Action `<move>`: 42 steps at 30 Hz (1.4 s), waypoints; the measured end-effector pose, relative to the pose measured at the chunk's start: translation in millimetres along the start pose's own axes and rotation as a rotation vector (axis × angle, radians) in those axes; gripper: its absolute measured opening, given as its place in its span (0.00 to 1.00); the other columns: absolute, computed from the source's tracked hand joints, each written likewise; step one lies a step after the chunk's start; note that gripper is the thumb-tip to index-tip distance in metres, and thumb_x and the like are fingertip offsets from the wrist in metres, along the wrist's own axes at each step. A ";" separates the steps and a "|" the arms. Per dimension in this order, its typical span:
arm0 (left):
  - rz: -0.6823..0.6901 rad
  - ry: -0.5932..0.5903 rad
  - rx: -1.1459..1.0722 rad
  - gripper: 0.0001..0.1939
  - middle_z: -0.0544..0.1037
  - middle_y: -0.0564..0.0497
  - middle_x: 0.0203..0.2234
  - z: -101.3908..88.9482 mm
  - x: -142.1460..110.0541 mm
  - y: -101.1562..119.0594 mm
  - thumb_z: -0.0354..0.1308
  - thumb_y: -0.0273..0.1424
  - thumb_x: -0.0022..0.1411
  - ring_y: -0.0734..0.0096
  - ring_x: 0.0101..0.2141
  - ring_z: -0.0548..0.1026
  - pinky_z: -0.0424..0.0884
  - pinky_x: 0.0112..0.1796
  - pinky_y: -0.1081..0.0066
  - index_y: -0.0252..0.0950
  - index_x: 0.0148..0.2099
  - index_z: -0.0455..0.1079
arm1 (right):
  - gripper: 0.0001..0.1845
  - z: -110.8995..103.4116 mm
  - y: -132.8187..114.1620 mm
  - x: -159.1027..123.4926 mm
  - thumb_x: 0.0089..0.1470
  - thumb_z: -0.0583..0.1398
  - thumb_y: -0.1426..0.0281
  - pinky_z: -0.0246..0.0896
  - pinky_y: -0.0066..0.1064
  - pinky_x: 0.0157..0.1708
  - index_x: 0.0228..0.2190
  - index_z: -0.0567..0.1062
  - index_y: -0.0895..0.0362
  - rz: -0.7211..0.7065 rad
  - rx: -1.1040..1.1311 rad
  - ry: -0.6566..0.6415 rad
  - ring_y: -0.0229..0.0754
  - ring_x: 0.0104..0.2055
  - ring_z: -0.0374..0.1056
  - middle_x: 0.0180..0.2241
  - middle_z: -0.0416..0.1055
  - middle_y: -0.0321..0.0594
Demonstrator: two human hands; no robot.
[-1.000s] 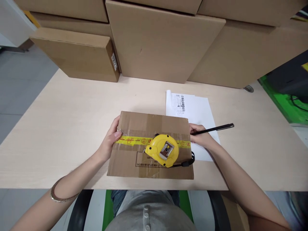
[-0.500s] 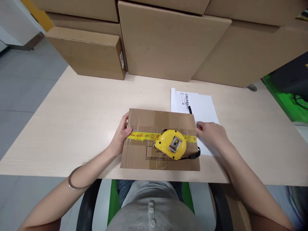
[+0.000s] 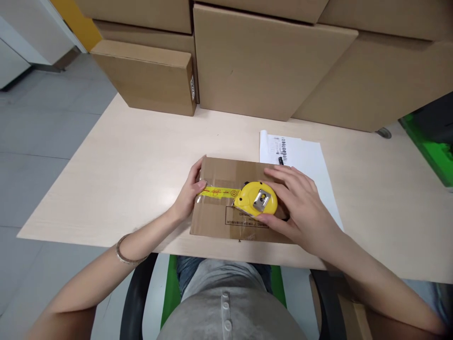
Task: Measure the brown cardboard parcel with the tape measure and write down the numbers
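A yellow tape measure with a metal belt clip lies flat on top of a cardboard box. My right hand has its thumb and index finger around the right end of the tape measure, the other fingers stretched over the box. The box carries a strip of yellow printed tape across its top. At its left side, my left hand grips the edge, thumb on top. Behind the box a black pen rests on white sheets of paper, partly hidden by the box.
Large cardboard boxes are stacked along the back of the table. A flatter box stands at the back left. Dark equipment sits past the table's right edge.
My right hand has let go of the pen, which now lies on the paper, and has moved left onto the tape measure. My left hand keeps its grip on the box.
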State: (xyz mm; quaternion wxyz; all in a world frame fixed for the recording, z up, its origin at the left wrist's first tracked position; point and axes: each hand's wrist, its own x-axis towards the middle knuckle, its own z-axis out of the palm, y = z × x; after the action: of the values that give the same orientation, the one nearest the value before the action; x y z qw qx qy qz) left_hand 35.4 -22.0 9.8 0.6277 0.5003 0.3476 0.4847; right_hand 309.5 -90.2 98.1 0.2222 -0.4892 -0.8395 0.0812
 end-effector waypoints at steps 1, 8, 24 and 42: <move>0.046 -0.010 0.039 0.34 0.63 0.51 0.72 -3.5 2.7 -0.4 0.64 0.49 0.63 0.43 0.74 0.53 0.54 0.71 0.47 0.51 0.69 0.65 | 0.29 0.5 -0.7 -0.9 0.63 0.65 0.51 0.62 0.64 0.64 0.58 0.70 0.54 0.050 0.110 -0.028 0.64 0.68 0.65 0.63 0.71 0.56; 0.132 -0.164 0.109 0.23 0.74 0.49 0.64 -16.0 17.5 7.4 0.56 0.51 0.67 0.42 0.73 0.56 0.45 0.73 0.43 0.47 0.56 0.78 | 0.26 5.2 -13.1 21.0 0.60 0.70 0.61 0.81 0.41 0.40 0.54 0.66 0.49 0.167 0.571 -0.054 0.50 0.46 0.82 0.50 0.79 0.44; 0.196 -0.291 0.236 0.27 0.74 0.46 0.61 -41.1 23.5 -10.1 0.59 0.54 0.67 0.44 0.66 0.64 0.54 0.69 0.45 0.51 0.63 0.74 | 0.21 -3.2 -6.5 51.5 0.62 0.67 0.65 0.80 0.43 0.49 0.55 0.74 0.49 -0.037 0.379 -0.068 0.50 0.49 0.82 0.52 0.82 0.41; 0.141 -0.285 0.279 0.26 0.73 0.44 0.63 -42.8 22.1 0.3 0.59 0.51 0.67 0.43 0.66 0.64 0.56 0.67 0.47 0.50 0.63 0.75 | 0.22 -9.7 8.5 31.5 0.61 0.68 0.70 0.81 0.42 0.50 0.57 0.77 0.49 0.018 0.393 -0.014 0.48 0.50 0.82 0.54 0.83 0.40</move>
State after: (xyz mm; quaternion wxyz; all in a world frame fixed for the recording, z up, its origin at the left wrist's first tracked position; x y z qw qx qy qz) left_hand 2.3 11.6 0.1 0.5597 0.6690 0.2833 0.3987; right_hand 307.2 -59.6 112.9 0.3069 -0.4432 -0.8047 0.2488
